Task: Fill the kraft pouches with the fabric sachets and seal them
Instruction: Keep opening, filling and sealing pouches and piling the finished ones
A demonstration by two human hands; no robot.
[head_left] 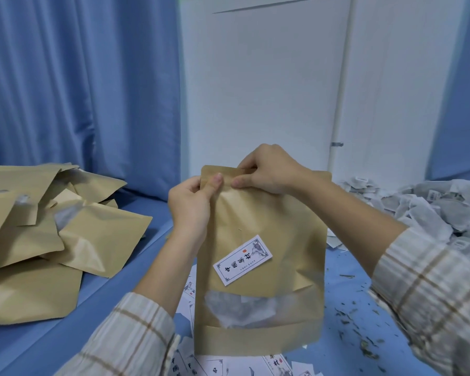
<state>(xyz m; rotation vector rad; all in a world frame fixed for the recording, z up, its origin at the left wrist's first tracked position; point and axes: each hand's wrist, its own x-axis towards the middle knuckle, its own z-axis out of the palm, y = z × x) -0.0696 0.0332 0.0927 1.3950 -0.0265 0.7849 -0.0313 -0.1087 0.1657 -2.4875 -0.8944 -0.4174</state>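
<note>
1. Head view: kraft pouch (pixel 258 267) held upright above the blue table (pixel 114 289), sachets visible through its window.
2. Left hand (pixel 192 204) pinches the pouch's top strip, thumb in front.
3. Right hand (pixel 266 169) pinches the same strip alongside.
4. Loose fabric sachets (pixel 429 210) heaped right; empty pouches (pixel 46 223) piled left.

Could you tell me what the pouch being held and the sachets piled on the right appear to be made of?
The pouch looks like matte brown kraft paper, creasing stiffly, with a frosted, probably plastic window and a white paper label. The sachets look like thin, whitish, semi-translucent fabric, possibly non-woven, with dark contents showing through.
</note>
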